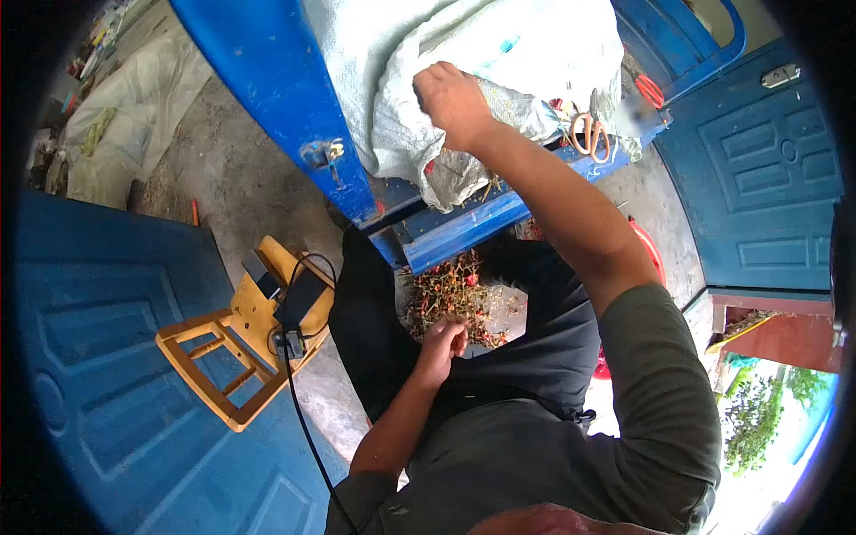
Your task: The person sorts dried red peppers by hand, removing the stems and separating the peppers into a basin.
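My right hand (452,105) reaches out to a white woven sack (361,85) on a blue metal frame, its fingers curled closed on the sack's cloth. Between my knees, my left hand (441,346) is held low with its fingers curled in. Anything inside those fingers is hidden. Just beyond it lies a heap of dry stems (441,294) with red bits among them, on the floor. Scissors (588,135) with orange handles rest beside the sack, to the right of my right forearm.
The blue metal frame (267,85) stands in front of my knees. To my left is a wooden chair (234,361) with a dark device and a black cable (299,410). Blue doors (758,169) flank the space. Plastic sheeting (156,116) lies at far left.
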`<state>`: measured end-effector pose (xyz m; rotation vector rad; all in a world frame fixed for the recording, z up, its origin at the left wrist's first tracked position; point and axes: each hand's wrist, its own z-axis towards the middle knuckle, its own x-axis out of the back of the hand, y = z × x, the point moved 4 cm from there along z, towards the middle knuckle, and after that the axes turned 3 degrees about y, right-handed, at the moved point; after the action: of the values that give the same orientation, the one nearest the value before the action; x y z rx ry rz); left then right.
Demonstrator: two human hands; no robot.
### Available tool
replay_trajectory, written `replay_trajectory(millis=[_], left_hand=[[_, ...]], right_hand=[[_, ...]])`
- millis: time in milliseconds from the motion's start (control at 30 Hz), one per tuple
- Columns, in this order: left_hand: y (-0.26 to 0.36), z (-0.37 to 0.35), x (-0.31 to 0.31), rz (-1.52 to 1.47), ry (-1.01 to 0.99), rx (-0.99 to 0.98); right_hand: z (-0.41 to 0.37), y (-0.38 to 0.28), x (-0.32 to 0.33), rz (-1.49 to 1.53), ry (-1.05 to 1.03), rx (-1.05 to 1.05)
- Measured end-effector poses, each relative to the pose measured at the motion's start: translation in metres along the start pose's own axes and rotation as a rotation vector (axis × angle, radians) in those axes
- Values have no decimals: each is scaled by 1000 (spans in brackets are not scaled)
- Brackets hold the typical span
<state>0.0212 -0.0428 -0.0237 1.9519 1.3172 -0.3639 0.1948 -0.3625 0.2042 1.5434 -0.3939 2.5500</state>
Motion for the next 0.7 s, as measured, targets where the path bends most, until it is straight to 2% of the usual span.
replay_trajectory(millis=[33, 67, 100, 167, 200, 233, 300, 367, 467, 533, 567, 633, 700], left_hand=[[0, 0, 0, 11, -19, -12], [1, -1, -1, 27, -40, -27], [1, -1, -1, 29, -45, -35], [-1, 1, 0, 28, -36, -30], [-1, 1, 1, 24, -32, -38], [-1, 1, 3, 18, -35, -43], [-9, -7, 6, 9, -32, -30], [-4, -6, 3, 11, -25, -47], [-2, -7, 0, 7, -10, -44], [-3, -6, -4, 18, -6, -37], [-4, -4, -4, 34, -8, -28], [-8, 0, 0, 67, -8, -16], [-13, 3, 3, 65, -40, -27]], right_hand=[[-7, 3, -3, -44, 2, -25], [-14, 8, -8, -165, -137, -93], [-21, 20, -19, -170, -130, -90], [-37, 53, -48, -376, -85, -163], [-38, 53, -35, -322, -48, -66], [-34, 54, -24, -316, -49, -62], [-41, 79, -11, -67, -279, -546], [-58, 118, -3, -161, 35, -422], [-61, 121, 17, -205, -28, -387], [-59, 87, 33, -366, -151, -369], [-54, 79, 29, -370, -103, -333], [-34, 31, 47, -230, -366, -425], [-17, -3, 62, 192, -293, -463]])
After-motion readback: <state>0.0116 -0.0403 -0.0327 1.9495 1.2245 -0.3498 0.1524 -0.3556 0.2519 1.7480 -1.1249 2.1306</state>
